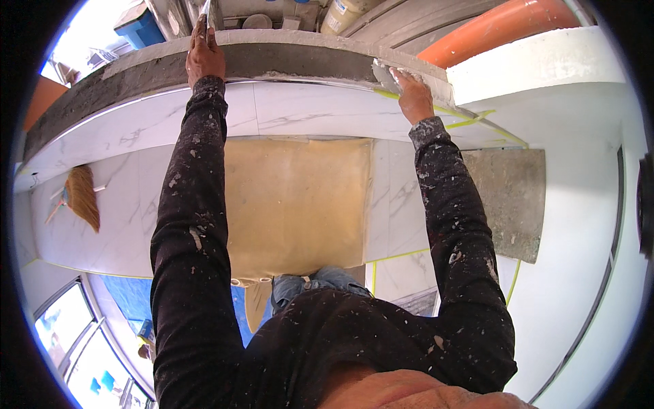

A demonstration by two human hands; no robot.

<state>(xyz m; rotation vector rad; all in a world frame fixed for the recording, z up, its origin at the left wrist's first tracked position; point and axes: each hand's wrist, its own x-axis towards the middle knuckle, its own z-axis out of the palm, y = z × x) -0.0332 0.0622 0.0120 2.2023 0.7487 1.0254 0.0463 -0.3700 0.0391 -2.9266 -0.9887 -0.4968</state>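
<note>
My left hand (204,58) is at the top of the grey cement ledge (272,59), its fingers closed on a narrow, pale tool (204,9) that points upward, perhaps a putty knife. My right hand (414,95) grips a flat metal scraper (386,78) smeared with white compound, held against the ledge near its junction with a white wall block (531,58). White marble-look tiles (286,109) face the ledge below both hands, edged on the right with yellow-green tape (477,117). Both my dark sleeves are spattered with paint.
Beyond the ledge lie an orange pipe (490,34), a cream bucket (338,17) and a blue bin (136,27). Below are a beige mat (296,204), a grey board (511,204), a straw broom (82,198) and blue sheeting (122,296). A window (65,317) is at lower left.
</note>
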